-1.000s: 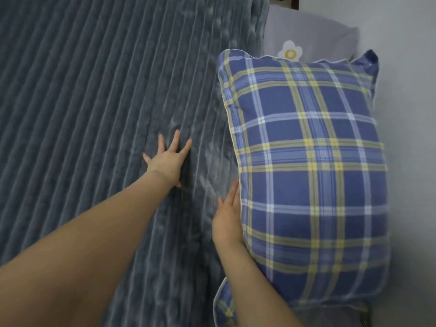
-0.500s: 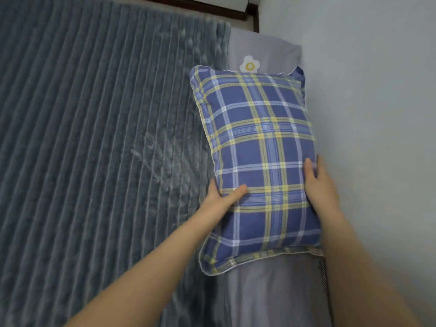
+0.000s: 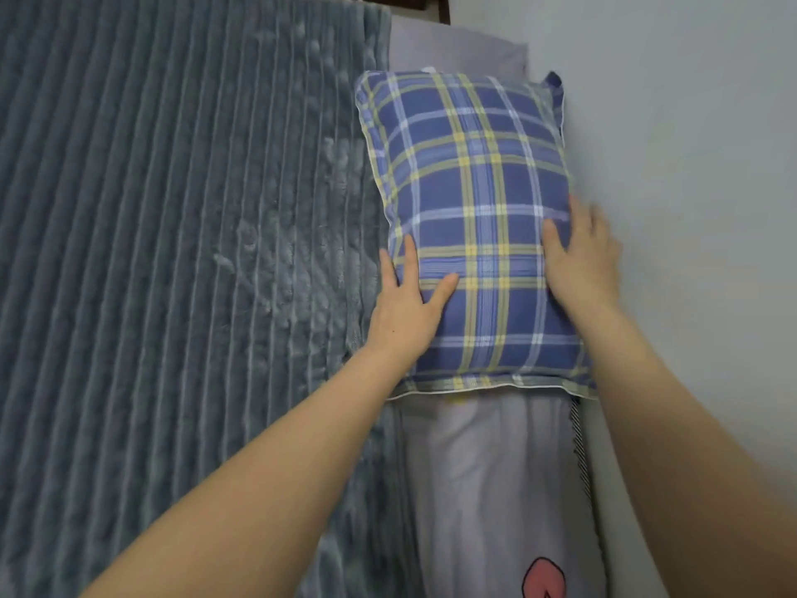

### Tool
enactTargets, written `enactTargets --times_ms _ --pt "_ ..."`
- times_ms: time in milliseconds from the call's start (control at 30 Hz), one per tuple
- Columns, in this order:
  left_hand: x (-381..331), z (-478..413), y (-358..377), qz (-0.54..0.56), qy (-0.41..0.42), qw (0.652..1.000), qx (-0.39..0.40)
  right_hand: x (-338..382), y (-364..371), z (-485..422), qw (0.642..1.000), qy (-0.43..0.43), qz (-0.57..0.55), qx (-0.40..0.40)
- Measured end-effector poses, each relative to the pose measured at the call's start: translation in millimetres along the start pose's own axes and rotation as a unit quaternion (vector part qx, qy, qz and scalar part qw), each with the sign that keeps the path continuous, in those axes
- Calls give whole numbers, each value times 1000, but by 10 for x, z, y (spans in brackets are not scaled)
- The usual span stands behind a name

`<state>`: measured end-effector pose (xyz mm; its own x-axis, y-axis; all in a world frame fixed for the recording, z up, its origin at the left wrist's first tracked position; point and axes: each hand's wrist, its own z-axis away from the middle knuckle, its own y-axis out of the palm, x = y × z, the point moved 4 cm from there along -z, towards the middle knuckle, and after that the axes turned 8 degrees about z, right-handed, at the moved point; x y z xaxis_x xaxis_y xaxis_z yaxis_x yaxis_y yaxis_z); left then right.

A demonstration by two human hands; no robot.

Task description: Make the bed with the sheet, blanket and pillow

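A blue plaid pillow (image 3: pixel 470 174) with yellow and white lines lies flat on the lilac sheet (image 3: pixel 483 476) at the head of the bed, next to the wall. My left hand (image 3: pixel 409 308) rests on the pillow's left side with straight fingers and the thumb spread across the fabric. On its right side my right hand (image 3: pixel 582 261) presses flat, slightly blurred. A ribbed grey-blue blanket (image 3: pixel 172 252) covers the bed to the left, its edge meeting the pillow's left border.
A pale wall (image 3: pixel 690 166) runs along the right of the bed, close against the pillow. A dark wooden strip (image 3: pixel 435 6) shows beyond the far end of the bed. The sheet carries a pink print (image 3: pixel 544 577) near the bottom.
Both hands came onto the pillow: the left left the blanket, the right crossed to the wall side. The pillow has slid farther up the sheet and now covers the flower print.
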<state>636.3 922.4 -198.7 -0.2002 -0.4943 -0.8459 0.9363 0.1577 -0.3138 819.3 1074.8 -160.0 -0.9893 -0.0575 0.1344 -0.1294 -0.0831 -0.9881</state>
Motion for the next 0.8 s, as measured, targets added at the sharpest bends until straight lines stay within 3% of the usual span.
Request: enactTargets --times_ms 33,100,200,367,500,567,667,800 --pt "17 -5 29 -9 35 999 -10 111 3 72 998 -55 15 -33" --pt "141 -48 142 -36 45 998 15 285 224 273 990 -131 57 5" --pt "392 -151 204 -70 -29 996 55 359 611 472 983 -136 103 71" --pt "413 -115 114 -31 5 999 -6 455 498 330 987 -136 88 -18" --pt "568 208 127 2 7 1000 5 333 509 752 988 -126 73 -53" --pt "719 456 42 9 11 999 32 279 592 1051 991 -111 66 -32" --pt "1133 953 -199 -82 6 994 77 216 645 1588 992 -109 45 33" --pt "1885 1716 -833 -154 -146 977 25 96 638 2220 968 -121 -65 211"
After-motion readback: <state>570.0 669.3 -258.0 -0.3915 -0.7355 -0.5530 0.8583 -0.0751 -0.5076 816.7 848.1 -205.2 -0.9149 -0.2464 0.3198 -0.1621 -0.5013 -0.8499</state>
